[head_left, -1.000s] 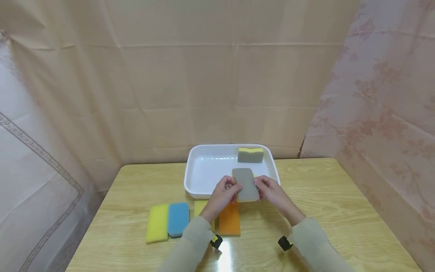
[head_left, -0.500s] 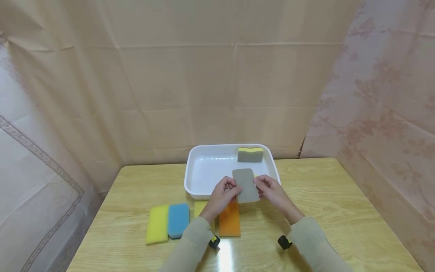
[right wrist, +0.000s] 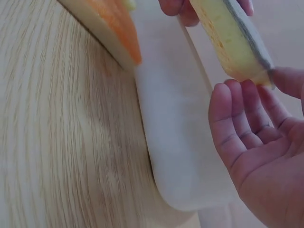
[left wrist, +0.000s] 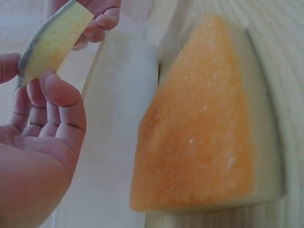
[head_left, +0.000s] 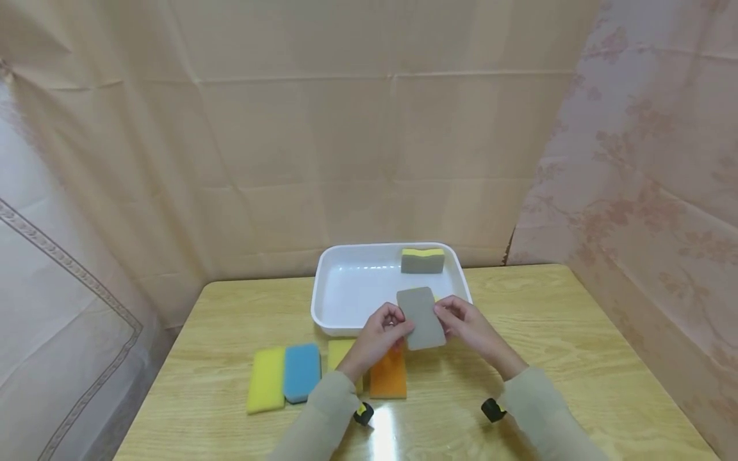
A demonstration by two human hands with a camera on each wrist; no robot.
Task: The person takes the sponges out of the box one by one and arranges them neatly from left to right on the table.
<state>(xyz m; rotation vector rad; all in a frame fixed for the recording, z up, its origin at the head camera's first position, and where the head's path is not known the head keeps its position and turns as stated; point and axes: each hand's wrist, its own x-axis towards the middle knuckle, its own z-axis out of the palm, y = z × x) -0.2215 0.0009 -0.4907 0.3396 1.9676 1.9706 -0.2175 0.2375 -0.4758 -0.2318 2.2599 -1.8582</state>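
A sponge (head_left: 422, 320) with a grey face and a yellow body is held up above the front of the white tray (head_left: 316, 301). My left hand (head_left: 377, 333) pinches its left edge between thumb and fingers. Its right edge is pinched by my right hand (head_left: 469, 328). Both wrist views show the yellow side of this sponge (left wrist: 59, 40), slightly bent in the left one. Inside the tray, at the back right, another grey and yellow sponge (head_left: 423, 262) stands on its long edge. A bit of yellow shows behind the held sponge, too covered to identify.
In front of the tray, sponges lie in a row on the wooden table (head_left: 576, 358): yellow (head_left: 266, 380), blue (head_left: 302, 373), a partly hidden yellow one (head_left: 339, 349) and orange (head_left: 389, 376). A beige curtain (head_left: 346, 160) hangs behind the table.
The held sponge has tilted and shifted slightly right and nearer to me, its lower end swinging right. My right hand has moved a little to the right. Both hands keep their grip.
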